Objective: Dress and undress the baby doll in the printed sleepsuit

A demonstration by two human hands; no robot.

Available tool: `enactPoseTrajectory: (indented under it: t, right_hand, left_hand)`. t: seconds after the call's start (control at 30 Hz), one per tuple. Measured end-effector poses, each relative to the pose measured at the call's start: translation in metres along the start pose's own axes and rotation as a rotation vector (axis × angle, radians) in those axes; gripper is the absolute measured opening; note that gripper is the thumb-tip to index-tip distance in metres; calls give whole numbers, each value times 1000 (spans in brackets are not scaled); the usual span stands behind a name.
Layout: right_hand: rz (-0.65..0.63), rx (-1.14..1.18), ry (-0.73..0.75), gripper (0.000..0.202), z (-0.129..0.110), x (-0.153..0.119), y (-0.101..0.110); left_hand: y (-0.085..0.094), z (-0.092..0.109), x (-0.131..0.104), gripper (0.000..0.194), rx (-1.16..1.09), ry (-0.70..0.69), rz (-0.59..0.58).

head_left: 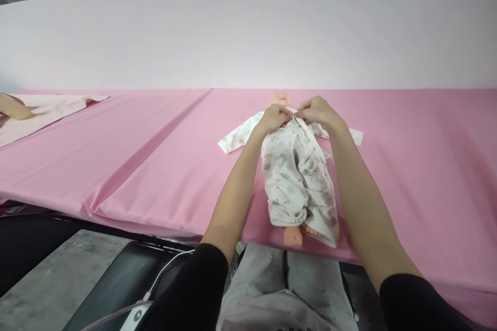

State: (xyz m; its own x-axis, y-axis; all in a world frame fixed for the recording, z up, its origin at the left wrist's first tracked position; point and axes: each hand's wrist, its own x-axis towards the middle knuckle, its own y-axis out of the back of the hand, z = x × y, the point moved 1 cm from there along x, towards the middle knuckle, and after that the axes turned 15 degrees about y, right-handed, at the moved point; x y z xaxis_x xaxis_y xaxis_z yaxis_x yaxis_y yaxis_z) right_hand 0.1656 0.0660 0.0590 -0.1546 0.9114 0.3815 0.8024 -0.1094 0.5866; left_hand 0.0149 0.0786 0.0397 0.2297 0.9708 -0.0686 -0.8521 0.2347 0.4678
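Observation:
A baby doll point(282, 99) lies on its back, with its head toward the white wall and its bare feet point(292, 236) near the table's front edge. It wears a white baby romper point(285, 176) printed with small green and grey figures. The sleeves point(239, 134) are spread out to both sides. At the romper's neckline my left hand point(276, 117) is closed in a pinch on the fabric. Just right of it, my right hand point(317, 112) pinches the same neckline, where a thin white tie seems to show. My fingers partly cover the neck and collar.
A pink cloth point(166, 165) covers the table, creased on the left. At the far left lies a pale cloth point(58, 111) with a tan object point(14, 107) on it. A white wall point(248, 26) rises behind. Below are a black chair point(124, 274) and a white cabled device point(136, 315).

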Motion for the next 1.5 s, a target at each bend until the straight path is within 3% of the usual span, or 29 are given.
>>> enactPoseTrajectory:
  t: [0.13,0.4,0.63,0.97,1.17,1.33,1.5]
  right_hand:
    - [-68,129,-66,12,-3,-1,-2]
    - [-154,61,-77,14,-10,-5,0]
    - [-282,61,24,22,-10,-7,4]
    - [-208,-224,66,3,-15,-5,-10]
    - [-206,-11,11,8,-9,-6,-7]
    - [-198,165,-56,13,-5,-7,-5]
    - [-164,110,-66,10,-6,-7,-3]
  left_hand:
    - [0,-2,1,8,-33,29,-3]
    - [3,3,-6,6,-66,53,-40]
    - [1,0,-3,4,-67,56,-11]
    - [0,-3,4,30,-58,106,116]
    - [3,-4,5,28,130,-38,190]
    - [4,-4,3,25,177,-59,197]
    - [9,2,-4,26,310,-129,293]
